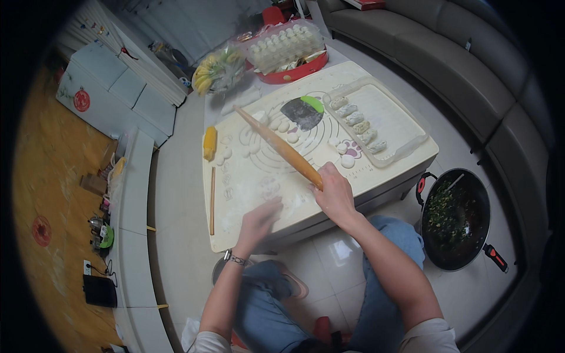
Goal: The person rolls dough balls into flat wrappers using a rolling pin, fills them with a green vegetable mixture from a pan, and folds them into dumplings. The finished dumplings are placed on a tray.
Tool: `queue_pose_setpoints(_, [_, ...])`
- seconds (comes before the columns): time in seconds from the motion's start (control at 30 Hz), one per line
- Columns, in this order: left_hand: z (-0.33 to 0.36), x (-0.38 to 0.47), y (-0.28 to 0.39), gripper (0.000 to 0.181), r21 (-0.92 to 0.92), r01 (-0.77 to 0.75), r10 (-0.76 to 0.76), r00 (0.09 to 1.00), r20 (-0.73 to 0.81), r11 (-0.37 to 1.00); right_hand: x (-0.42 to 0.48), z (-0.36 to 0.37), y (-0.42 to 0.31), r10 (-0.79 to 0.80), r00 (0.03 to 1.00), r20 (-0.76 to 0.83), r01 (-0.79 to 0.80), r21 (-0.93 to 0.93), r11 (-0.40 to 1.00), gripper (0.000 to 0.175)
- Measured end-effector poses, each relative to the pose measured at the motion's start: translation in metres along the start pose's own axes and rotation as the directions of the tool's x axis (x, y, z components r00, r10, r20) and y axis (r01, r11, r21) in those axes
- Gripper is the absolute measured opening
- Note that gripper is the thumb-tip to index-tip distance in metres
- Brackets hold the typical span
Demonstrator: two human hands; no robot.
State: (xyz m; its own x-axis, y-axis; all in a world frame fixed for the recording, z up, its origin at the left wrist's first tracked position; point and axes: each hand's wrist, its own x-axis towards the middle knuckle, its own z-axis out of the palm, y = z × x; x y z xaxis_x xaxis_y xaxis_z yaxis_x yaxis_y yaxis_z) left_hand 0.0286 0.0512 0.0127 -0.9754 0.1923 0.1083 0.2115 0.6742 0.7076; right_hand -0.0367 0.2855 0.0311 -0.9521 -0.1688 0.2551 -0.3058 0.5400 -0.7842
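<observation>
My right hand [334, 192] grips the near end of a long tapered wooden rolling pin [282, 148]. The pin slants away to the far left above a floured cream pastry mat [238, 207]. Low over the mat's near edge is my left hand [261, 218], blurred, with its fingers stretched out and nothing seen in it. White dough pieces [348, 161] lie to the right of the pin, and several more are near its far half. A dough scraper [302, 114] with a green handle rests beyond the pin. Inside a clear plastic tray [399, 154] sits a row of filled dough rolls [361, 127].
A thin wooden stick [212, 200] and a yellow corn cob [210, 143] lie along the mat's left side. Bagged bananas [216, 73] and an egg carton [287, 46] on a red tray [293, 74] stand behind. A wok [457, 220] with chopped greens is at my right, before a sofa [423, 57].
</observation>
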Motion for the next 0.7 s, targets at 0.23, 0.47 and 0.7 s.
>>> queue_pose_setpoints(0.23, [0.015, 0.007, 0.008, 0.05, 0.355, -0.146, 0.235, 0.946, -0.223, 0.923, 0.0, 0.004, -0.002, -0.002, 1.0, 0.012, 0.002, 0.029, 1.0, 0.021])
queue_pose_setpoints(0.47, [0.028, 0.061, 0.014, 0.062, 0.612, 0.022, 0.022, 0.998, -0.064, 0.79, 0.002, 0.011, -0.004, -0.034, 0.998, 0.054, 0.035, -0.024, 0.999, 0.021])
queue_pose_setpoints(0.7, [0.041, 0.058, 0.01, 0.066, 0.613, -0.003, 0.038, 0.998, -0.043, 0.79, -0.008, 0.009, -0.005, 0.056, 0.998, -0.03, -0.054, 0.08, 0.995, 0.022])
